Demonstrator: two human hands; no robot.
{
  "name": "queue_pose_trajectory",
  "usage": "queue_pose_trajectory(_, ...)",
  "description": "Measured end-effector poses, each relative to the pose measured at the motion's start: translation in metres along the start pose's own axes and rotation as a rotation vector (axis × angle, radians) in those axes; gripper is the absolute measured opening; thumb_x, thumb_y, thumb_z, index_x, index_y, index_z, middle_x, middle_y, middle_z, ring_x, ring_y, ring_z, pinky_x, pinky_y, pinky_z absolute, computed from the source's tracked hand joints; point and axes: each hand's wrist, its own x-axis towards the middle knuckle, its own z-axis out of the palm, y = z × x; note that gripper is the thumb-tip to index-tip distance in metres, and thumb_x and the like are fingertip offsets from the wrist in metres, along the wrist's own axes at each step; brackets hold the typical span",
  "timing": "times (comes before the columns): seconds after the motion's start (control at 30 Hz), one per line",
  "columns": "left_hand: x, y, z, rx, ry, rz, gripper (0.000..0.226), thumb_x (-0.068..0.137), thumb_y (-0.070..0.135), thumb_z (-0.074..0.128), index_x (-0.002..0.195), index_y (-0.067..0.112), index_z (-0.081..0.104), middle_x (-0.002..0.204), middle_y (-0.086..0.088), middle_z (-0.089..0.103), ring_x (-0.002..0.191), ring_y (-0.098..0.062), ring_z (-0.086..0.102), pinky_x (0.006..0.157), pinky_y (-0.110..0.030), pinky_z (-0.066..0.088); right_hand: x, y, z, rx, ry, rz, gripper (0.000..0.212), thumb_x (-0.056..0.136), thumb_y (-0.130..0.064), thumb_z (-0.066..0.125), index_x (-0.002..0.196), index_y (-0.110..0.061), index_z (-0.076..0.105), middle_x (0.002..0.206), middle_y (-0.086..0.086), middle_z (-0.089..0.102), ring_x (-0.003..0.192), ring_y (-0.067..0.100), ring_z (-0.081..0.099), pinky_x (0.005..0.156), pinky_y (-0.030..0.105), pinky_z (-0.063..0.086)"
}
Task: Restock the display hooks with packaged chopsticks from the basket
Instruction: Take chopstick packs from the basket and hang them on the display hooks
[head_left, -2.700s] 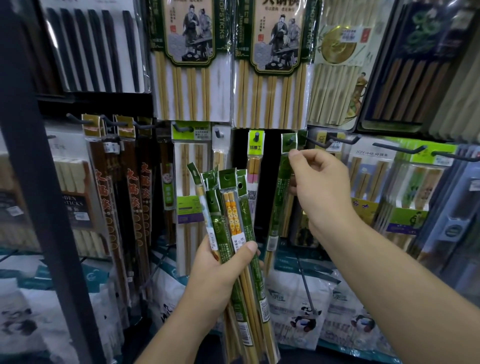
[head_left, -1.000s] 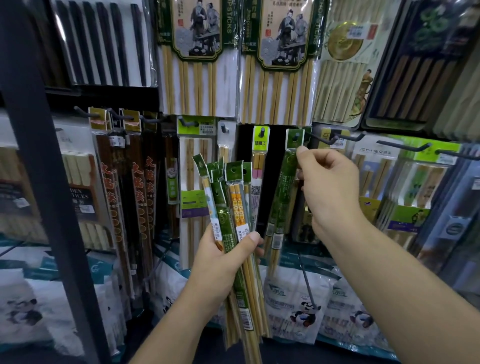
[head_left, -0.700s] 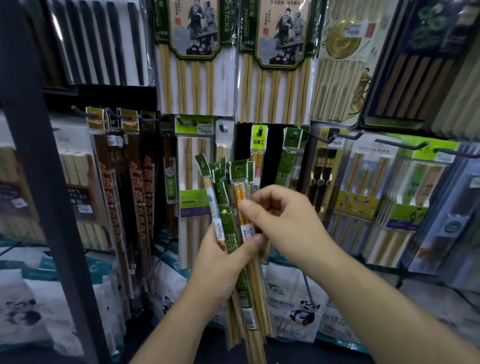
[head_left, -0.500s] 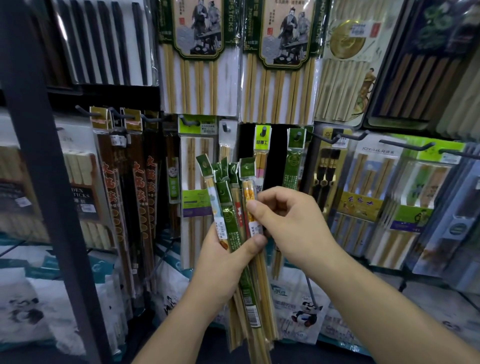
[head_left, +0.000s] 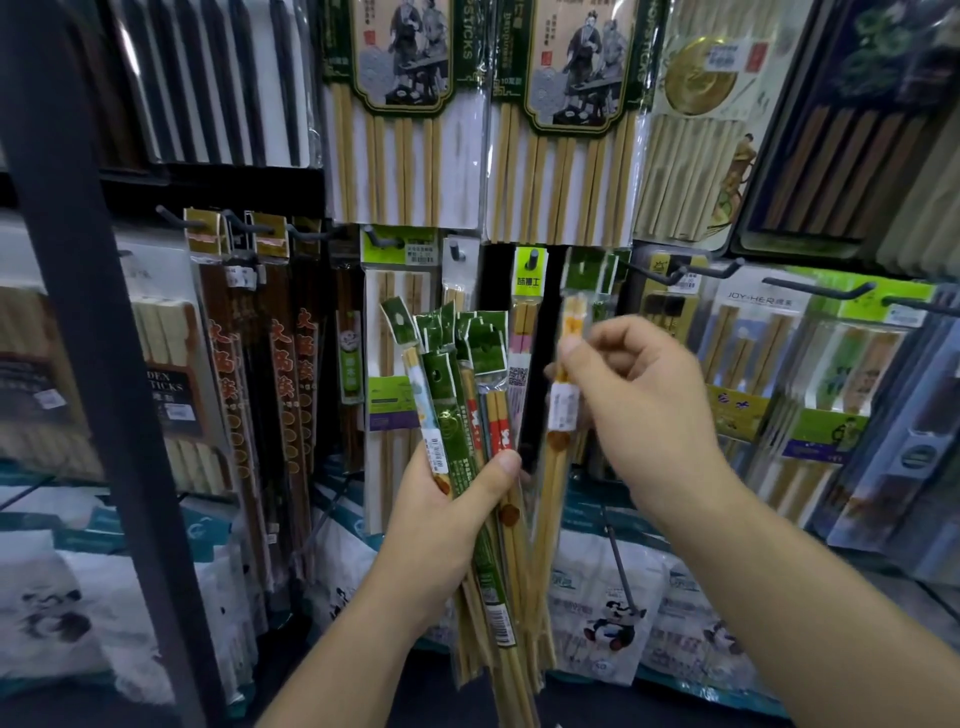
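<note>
Nearest the camera, the left hand (head_left: 441, 514) was wrapped around a bundle of packs (head_left: 467, 374), thumb pressed across the front and fingers curled behind. The green header cards fanned out above the hand and the chopstick tips hung well below it. Just to the right of the bundle, and apart from it, the right hand (head_left: 644, 410) pinched a single pack (head_left: 563, 410) between thumb and fingertips near its upper end. That pack was upright, and its motion-blurred yellow top reached up towards the middle row of the rack.

Behind the hands, the hooks (head_left: 818, 289) ran along that middle row. Green-headed packs (head_left: 589, 267) hung on one straight behind the raised pack, with a yellow-headed pack (head_left: 530, 270) on the next hook to the left. Large chopstick sets (head_left: 405, 130) filled the row above, and a dark rack upright (head_left: 88, 312) crossed the left edge of the view.

The restocking looked partly done: some green packs were on a hook, one pack was on its way up, and several remained in the left hand. The basket was out of view, so how much more stock was waiting could not be told.
</note>
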Motion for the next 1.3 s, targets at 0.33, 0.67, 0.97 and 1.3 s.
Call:
queue_pose_trajectory(0.33, -0.001, 0.008, -0.001, -0.016, 0.009, 0.024, 0.033, 0.073, 0.055, 0.081, 0.100, 0.038, 0.070, 0.101, -0.007, 0.079, 0.090, -0.027, 0.078, 0.074, -0.035, 0.064, 0.019, -0.011, -0.001, 0.094, 0.122, 0.141, 0.030, 0.098, -0.034, 0.065, 0.081, -0.010, 0.065, 0.091, 0.026, 0.069, 0.080, 0.039, 0.064, 0.080, 0.058, 0.057)
queue_pose_trajectory(0.67, -0.003, 0.013, 0.007, 0.055, 0.043, 0.035, 0.040, 0.076, 0.055, 0.080, 0.107, 0.031, 0.069, 0.103, -0.002, 0.080, 0.097, -0.021, 0.077, 0.082, -0.041, 0.062, 0.019, -0.004, -0.006, 0.103, 0.118, 0.228, 0.046, 0.097, -0.038, 0.066, 0.087, 0.006, 0.059, 0.087, 0.032, 0.059, 0.078, 0.027, 0.060, 0.091, 0.050, 0.057)
queue_pose_trajectory(0.97, 0.004, 0.026, 0.018, 0.098, 0.015, 0.072, 0.051, 0.079, 0.054, 0.081, 0.118, 0.025, 0.067, 0.104, 0.007, 0.080, 0.096, -0.011, 0.077, 0.075, -0.019, 0.060, 0.029, -0.005, -0.010, 0.041, 0.091, 0.174, 0.041, 0.097, -0.047, 0.063, 0.077, -0.012, 0.057, 0.074, 0.013, 0.054, 0.087, 0.040, 0.067, 0.075, 0.039, 0.051)
queue_pose_trajectory(1.3, 0.011, 0.033, 0.015, 0.109, -0.011, 0.088, 0.052, 0.077, 0.049, 0.076, 0.116, 0.017, 0.066, 0.099, 0.002, 0.080, 0.090, -0.017, 0.078, 0.074, -0.024, 0.061, 0.033, -0.003, -0.008, 0.037, 0.080, 0.164, 0.042, 0.096, -0.042, 0.063, 0.078, -0.005, 0.060, 0.075, 0.012, 0.053, 0.087, 0.040, 0.068, 0.078, 0.038, 0.052)
